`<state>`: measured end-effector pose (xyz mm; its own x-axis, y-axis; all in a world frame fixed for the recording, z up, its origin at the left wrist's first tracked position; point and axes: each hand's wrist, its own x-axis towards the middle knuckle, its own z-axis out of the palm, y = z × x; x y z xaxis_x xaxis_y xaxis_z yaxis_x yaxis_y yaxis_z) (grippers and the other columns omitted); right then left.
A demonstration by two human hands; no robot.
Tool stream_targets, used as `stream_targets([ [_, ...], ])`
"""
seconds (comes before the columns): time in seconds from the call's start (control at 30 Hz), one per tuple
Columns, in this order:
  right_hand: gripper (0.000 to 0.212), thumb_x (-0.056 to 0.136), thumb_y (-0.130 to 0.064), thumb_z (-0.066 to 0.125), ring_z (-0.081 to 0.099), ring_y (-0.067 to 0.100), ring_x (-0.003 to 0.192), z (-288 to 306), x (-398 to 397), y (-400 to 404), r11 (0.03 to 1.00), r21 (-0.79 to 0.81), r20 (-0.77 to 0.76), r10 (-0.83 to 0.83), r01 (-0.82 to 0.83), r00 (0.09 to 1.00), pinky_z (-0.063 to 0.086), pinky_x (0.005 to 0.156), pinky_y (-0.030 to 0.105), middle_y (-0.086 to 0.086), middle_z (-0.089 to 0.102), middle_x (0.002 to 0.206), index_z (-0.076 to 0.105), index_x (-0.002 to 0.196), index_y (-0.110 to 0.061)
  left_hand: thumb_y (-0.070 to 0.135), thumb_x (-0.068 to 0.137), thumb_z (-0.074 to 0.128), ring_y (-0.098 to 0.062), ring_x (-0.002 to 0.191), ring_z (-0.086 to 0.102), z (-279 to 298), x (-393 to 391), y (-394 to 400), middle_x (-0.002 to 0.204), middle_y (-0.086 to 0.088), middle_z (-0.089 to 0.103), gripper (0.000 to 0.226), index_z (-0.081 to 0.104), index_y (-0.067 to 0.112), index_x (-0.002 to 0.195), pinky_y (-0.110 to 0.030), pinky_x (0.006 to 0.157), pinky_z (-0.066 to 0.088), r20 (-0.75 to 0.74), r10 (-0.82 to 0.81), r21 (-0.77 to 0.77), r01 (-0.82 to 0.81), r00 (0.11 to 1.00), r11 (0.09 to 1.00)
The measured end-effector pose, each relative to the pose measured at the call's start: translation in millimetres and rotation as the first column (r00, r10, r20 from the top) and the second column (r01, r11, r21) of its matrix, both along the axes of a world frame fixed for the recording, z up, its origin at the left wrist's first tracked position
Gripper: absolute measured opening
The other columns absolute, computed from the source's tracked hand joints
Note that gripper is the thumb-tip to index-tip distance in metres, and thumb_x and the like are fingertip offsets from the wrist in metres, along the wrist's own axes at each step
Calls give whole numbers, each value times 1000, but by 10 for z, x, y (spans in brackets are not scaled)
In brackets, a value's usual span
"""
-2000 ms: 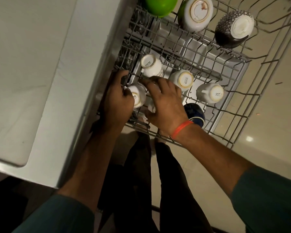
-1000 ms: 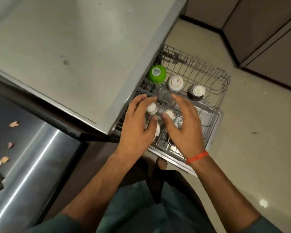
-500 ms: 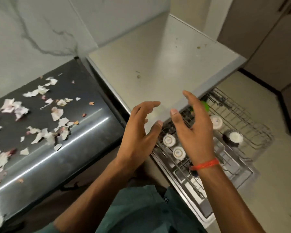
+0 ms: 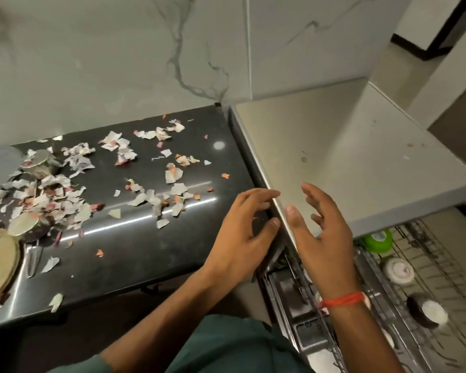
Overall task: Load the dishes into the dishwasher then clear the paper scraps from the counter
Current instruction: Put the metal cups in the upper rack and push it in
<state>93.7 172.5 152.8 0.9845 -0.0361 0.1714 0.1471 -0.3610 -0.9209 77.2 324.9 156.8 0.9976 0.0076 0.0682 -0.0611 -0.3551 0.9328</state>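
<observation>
A: Obs., left to right. Paper scraps (image 4: 73,189) lie strewn over the black tabletop (image 4: 145,251), thickest at far left around some lidded tins (image 4: 38,162). Left hand (image 4: 240,238): grip wide, holding nothing. Right hand (image 4: 323,232): likewise.

B: Risk?

A: Loose sweep pushes light scraps off the front edge. Dishwasher rack (image 4: 428,305), loaded with bowls, stands pulled out: easy to bump.
</observation>
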Motion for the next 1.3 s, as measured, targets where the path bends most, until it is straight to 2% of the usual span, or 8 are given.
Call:
stream_targets([
  [0.23,44,93,-33,67,51,-3,127,-1,145,677,995,-42,-15,89,-90,996,44,104,26,-24,56,135,55,135,-40,16,98,63,0,130,50,-51,25,676,136,21,49,44,56,35,137,-33,107,49,-19,66,-29,-66,998,997],
  [0.47,46,93,-34,67,50,-5,127,-44,361,1304,973,-62,-74,217,-222,973,41,103,22,-23,56,136,55,137,-40,17,99,63,1,132,48,-91,51,1309,136,24,48,44,54,38,137,-34,108,48,-45,201,-63,-204,979,977],
  [0.77,52,88,-47,64,52,0,126,-149,631,2058,938,-52,-122,336,-344,934,44,104,29,-19,56,135,54,138,-39,17,99,63,5,126,51,-206,90,2045,133,20,51,42,55,36,135,-28,103,49,-72,376,-37,-379,924,925],
  [0.9,49,92,-40,66,47,-5,131,-189,642,2373,900,-32,-133,428,-436,894,43,110,35,-26,54,137,53,139,-41,16,98,64,3,126,51,-238,25,2359,136,22,50,44,55,37,136,-29,103,50,-90,433,-26,-437,897,899],
  [1.03,52,89,-50,63,45,0,136,-217,683,2551,838,-40,-152,533,-544,832,42,111,32,-23,50,144,52,139,-43,18,98,64,2,126,52,-234,-29,2568,136,19,52,41,55,37,134,-31,103,50,-98,537,-26,-541,838,840],
  [1.17,49,91,-45,67,47,2,134,-216,830,2653,784,-53,-152,606,-619,781,43,111,36,-19,52,143,51,138,-46,18,98,64,4,125,52,-196,-119,2582,133,20,52,42,55,38,134,-31,102,50,-90,654,-18,-658,751,753],
  [1.3,52,88,-53,62,47,1,132,-116,930,2763,717,-29,-122,689,-696,715,43,107,32,-22,53,138,51,138,-45,21,98,64,3,126,52,-190,-274,2481,134,22,53,45,52,43,136,-36,104,51,-129,738,-28,-746,663,665],
])
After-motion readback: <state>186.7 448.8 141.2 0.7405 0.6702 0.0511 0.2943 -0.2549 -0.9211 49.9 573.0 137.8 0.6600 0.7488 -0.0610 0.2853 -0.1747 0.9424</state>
